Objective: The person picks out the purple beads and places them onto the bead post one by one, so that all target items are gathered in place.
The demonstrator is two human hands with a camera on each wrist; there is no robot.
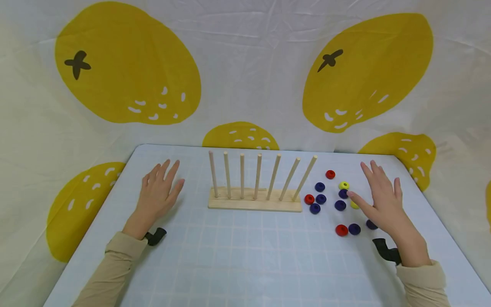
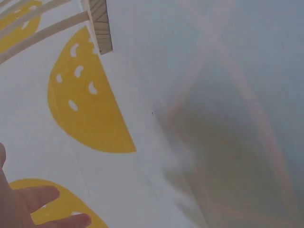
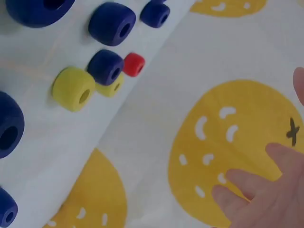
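Note:
A wooden rack (image 1: 255, 205) with several upright pegs stands at the middle of the table, its pegs bare. To its right lie loose beads: red ones such as the red bead (image 1: 342, 230), dark blue ones such as the blue bead (image 1: 354, 229), and yellow ones such as the yellow bead (image 3: 73, 89). My right hand (image 1: 381, 202) hovers over the right side of the beads, fingers spread and holding nothing. On the rack's left, my left hand (image 1: 156, 194) is held above the table with fingers extended, also holding nothing. The right hand hides part of a yellow bead in the head view.
The white table (image 1: 230, 264) has a faint grid pattern. Behind and beside it hangs a white cloth (image 1: 249, 64) printed with large yellow fruits. A black strap piece (image 1: 155, 236) sits at the left wrist, and another black piece (image 1: 385, 251) at the right.

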